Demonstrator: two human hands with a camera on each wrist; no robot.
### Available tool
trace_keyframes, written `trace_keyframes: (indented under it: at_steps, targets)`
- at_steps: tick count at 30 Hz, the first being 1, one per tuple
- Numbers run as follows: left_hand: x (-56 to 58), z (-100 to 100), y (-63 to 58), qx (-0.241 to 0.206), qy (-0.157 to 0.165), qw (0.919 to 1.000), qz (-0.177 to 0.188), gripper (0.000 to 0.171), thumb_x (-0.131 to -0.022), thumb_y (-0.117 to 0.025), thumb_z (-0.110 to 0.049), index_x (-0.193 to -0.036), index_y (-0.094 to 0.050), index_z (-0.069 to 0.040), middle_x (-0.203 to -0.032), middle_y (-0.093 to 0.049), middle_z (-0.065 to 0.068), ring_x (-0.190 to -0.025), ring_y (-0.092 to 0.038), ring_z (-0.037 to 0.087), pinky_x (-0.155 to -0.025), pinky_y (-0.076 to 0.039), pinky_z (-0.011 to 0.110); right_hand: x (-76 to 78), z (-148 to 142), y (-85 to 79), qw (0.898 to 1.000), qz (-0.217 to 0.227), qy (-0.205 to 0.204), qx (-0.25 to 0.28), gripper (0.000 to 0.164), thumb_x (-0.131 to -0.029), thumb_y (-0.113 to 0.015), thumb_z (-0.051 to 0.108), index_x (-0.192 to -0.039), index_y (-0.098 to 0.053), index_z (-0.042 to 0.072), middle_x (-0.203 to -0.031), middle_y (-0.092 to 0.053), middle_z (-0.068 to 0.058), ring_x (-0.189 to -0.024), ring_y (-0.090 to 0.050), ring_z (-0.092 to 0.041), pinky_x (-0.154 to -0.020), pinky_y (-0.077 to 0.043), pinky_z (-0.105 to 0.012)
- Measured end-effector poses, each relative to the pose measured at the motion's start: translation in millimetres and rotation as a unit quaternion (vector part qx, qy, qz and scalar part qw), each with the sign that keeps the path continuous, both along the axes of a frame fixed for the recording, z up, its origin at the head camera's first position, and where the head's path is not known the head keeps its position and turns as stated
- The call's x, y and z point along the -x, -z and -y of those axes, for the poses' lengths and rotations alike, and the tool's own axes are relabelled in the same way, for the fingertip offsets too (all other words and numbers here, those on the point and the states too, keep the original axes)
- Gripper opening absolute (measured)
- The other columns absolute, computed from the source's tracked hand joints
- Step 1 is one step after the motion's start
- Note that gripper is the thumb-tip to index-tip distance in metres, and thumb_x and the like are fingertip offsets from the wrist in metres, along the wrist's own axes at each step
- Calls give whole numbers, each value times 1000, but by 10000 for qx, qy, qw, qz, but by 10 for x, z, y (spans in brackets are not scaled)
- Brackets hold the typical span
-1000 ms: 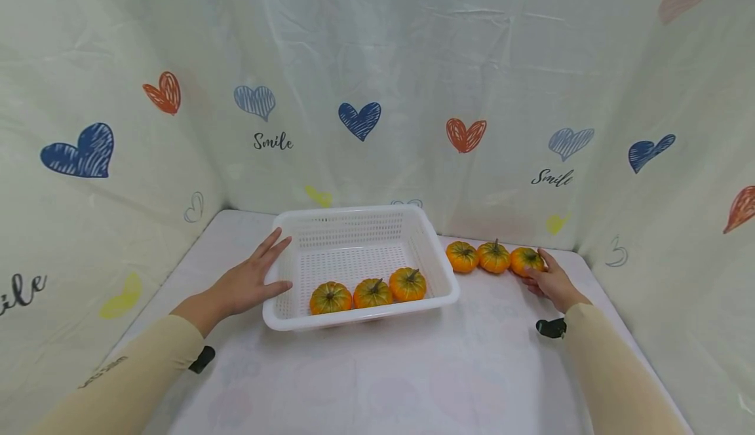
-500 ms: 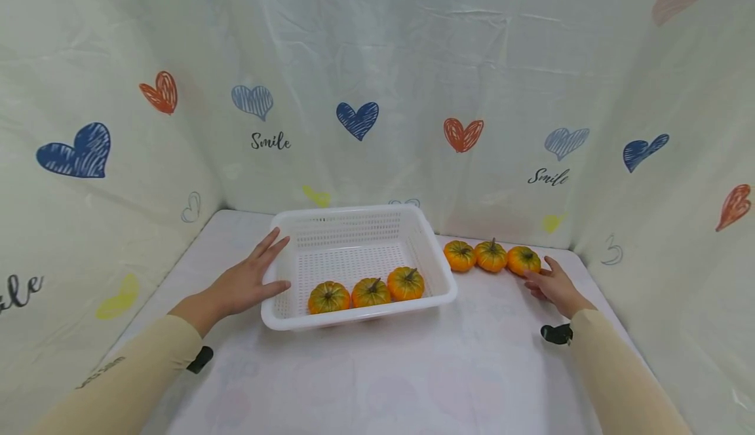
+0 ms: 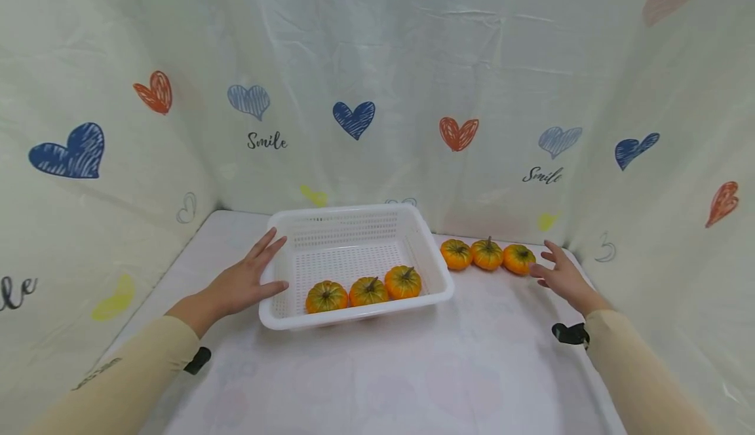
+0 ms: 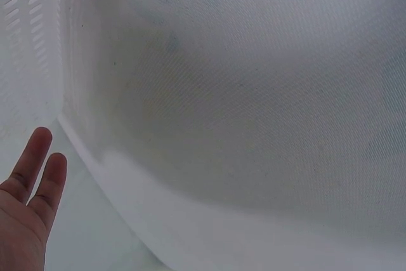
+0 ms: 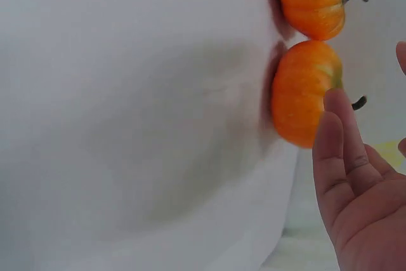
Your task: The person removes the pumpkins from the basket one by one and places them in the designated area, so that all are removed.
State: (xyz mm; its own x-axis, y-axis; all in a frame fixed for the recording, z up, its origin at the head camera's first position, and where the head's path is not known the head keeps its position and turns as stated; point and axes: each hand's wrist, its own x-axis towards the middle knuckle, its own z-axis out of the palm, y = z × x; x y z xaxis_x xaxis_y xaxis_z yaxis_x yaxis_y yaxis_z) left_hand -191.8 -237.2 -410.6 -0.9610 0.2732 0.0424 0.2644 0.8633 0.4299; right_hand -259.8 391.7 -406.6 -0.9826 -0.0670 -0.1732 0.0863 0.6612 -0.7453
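My left hand (image 3: 244, 284) spreads its fingers along the left rim of a white plastic basket (image 3: 354, 320). Inside the basket, along its near side, sit three small orange-and-green pumpkins (image 3: 368, 291). Another three stand in a row on the table to the right of the basket: a left pumpkin (image 3: 456, 254), a middle pumpkin (image 3: 486, 254) and a right pumpkin (image 3: 519, 259). Just right of that last one is my right hand (image 3: 566, 281), fingers loosely extended and holding nothing. In the right wrist view, its fingers overlap the end pumpkin (image 5: 298, 93).
A white cloth covers the table (image 3: 377, 382). Pale curtains (image 3: 401, 61) printed with hearts and "Smile" close in the back and both sides. The pumpkin row lies near the table's back edge, at the foot of the curtain.
My right hand has let go of the right pumpkin and drawn away to the right, its fingers opening. The left hand and the pumpkins stay in place; the head view has shifted slightly.
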Motion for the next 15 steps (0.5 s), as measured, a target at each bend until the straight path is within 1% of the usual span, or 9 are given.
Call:
trace_keyframes:
  at_steps: [4,7,12,15]
  targets:
    - [0,3,-8,20,-43,10000,25,86,-93,-64,-44,-159,-20,-11,-167,1,11,-134,-40,50,-94,-47,62,32,193,-179,9995,-230,-203,-107,91,-102,-58,35,-159,8,9,-158,-11,-35,-124,-48,-53,-101,-40,-60]
    - [2,4,-11,17,-45,10000,51,87,-93,-65,-44,-159,-19,-11,-167,1,11,-134,-40,50,-94,-46,63,59,376,-322,9986,-373,-382,-66,94,-99,-60,41,-160,5,13,-160,-12,-30,-128,-44,-54,-102,-39,-62]
    - [0,-6,-17,0,-36,9999,95,88,-93,-65,-44,-160,-19,-11,-167,1,11,-134,-39,51,-94,-46,64,147,729,-542,9948,-570,-832,146,91,-98,-63,35,-161,0,17,-162,-14,-25,-131,-42,-52,-99,-44,-58]
    - [-3,-14,-14,-21,-30,9999,96,87,-92,-65,-44,-159,-20,-11,-167,1,11,-134,-39,51,-94,-46,64,204,970,-670,9920,-630,-1088,88,87,-98,-64,32,-162,-5,19,-162,-18,-22,-131,-43,-50,-99,-45,-58]
